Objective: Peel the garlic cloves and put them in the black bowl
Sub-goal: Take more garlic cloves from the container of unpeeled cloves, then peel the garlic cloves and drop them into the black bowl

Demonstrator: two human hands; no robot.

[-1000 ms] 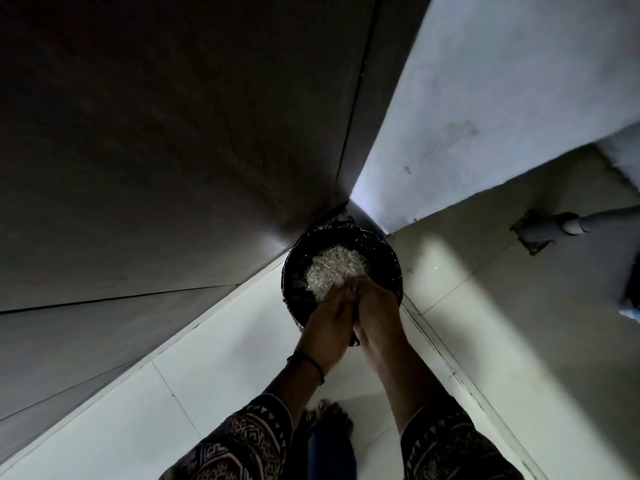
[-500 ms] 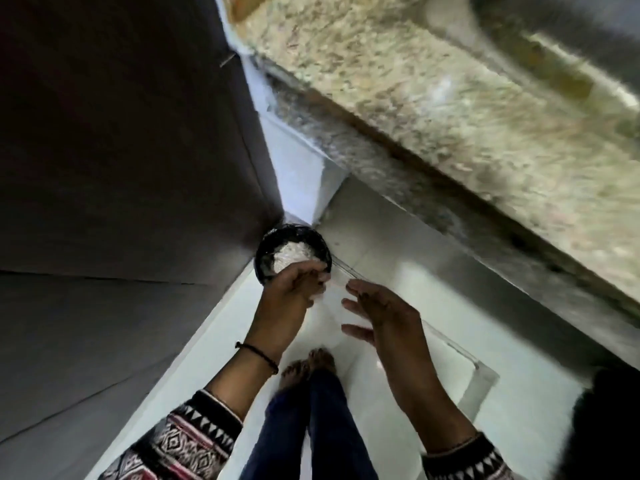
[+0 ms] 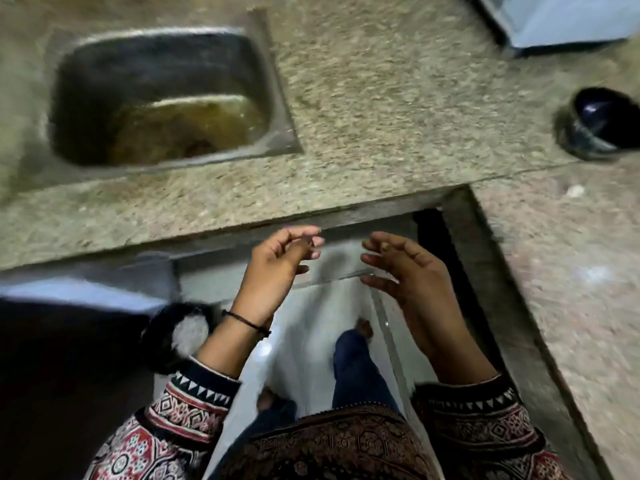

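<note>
A person stands at a speckled stone bench, seen from above their head; the view is blurred. Both hands are raised in front of the body, lower than the bench's front edge and over a pale tiled floor.

The left hand, at about eleven o'clock from the person's middle, has its fingers loosely curled and the thumb apart from them, with nothing showing in it. A thin dark band circles that wrist. The right hand, at about one o'clock, is likewise slack. Its palm is turned toward the left hand and its fingers are gently bent, with nothing visible in them. The two hands are near each other but not touching.

The black bowl sits on the bench at two o'clock, well apart from both hands and near the right edge of view. Its inside is too dark to make out. A small pale scrap lies on the bench at the bowl's seven o'clock, too small to identify.

A steel sink is set into the bench at ten o'clock, its bottom brownish. On the floor at the left hand's eight o'clock, a dark round bin holds a heap of pale scraps. Patterned sleeves cover both forearms, and blue trouser legs show at six o'clock.
</note>
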